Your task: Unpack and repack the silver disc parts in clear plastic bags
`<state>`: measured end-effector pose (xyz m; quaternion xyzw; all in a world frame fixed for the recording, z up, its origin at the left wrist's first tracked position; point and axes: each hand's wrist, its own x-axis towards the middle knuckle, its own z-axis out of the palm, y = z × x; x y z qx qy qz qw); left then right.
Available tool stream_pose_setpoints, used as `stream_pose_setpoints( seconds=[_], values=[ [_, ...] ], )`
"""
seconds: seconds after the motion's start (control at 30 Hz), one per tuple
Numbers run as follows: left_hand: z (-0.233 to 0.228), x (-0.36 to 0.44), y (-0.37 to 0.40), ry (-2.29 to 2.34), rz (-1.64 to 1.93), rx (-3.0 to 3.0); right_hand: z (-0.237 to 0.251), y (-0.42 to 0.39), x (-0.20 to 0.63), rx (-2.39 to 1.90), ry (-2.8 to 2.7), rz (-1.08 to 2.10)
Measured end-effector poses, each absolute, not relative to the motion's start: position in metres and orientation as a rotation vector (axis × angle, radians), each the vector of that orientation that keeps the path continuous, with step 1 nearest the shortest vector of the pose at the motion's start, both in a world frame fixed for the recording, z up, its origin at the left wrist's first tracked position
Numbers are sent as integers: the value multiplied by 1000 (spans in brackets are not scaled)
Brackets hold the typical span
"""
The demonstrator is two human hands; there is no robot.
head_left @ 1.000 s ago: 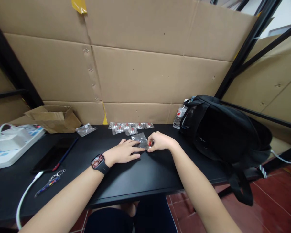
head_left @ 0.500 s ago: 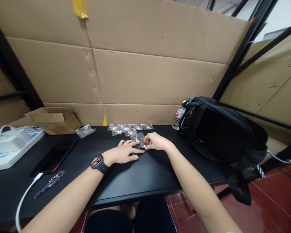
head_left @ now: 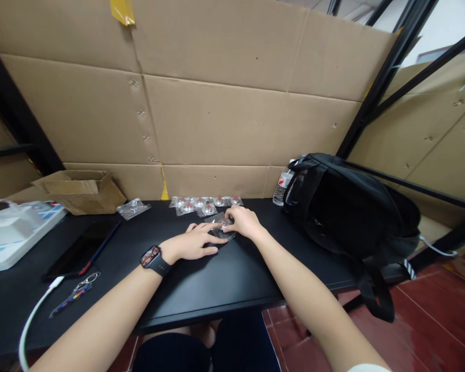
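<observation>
Both hands are pressed on a clear packet (head_left: 220, 227): left hand (head_left: 191, 242) laid flat, right hand (head_left: 243, 221) pinching it. More packets (head_left: 201, 204) are lined up just behind on the black table (head_left: 225, 274).

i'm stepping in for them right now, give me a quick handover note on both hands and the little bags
Left hand: flat on the black table, fingers pinning a clear bag.
Right hand: fingertips pinching the same bag, at a small red and silver part in it.
Filled bags: a cluster with red parts at the back, by the cardboard wall. One more bag lies apart to the left, near the box.
Done: several bags laid out.
Left: the bag in hand is not yet with the cluster.
</observation>
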<state>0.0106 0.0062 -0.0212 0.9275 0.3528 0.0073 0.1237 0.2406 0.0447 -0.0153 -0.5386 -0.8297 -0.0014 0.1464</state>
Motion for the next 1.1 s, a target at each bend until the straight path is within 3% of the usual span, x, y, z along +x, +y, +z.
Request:
stream_pose_setpoints(
  seconds=[0.33, 0.6, 0.97, 1.1],
  values=[
    [-20, 9, 8, 1028, 86, 2700, -26, 48, 229, -1474, -2298, -74],
    [-17, 2, 13, 1044, 502, 2681, -15, 59, 262, -993, -2392, 507],
    [-28, 3, 28, 1439, 692, 2534, -23, 62, 263, -972, -2345, 575],
    [-24, -1, 28, 1506, 709, 2452, -28, 65, 263, -1032, -2238, 757]
  ],
)
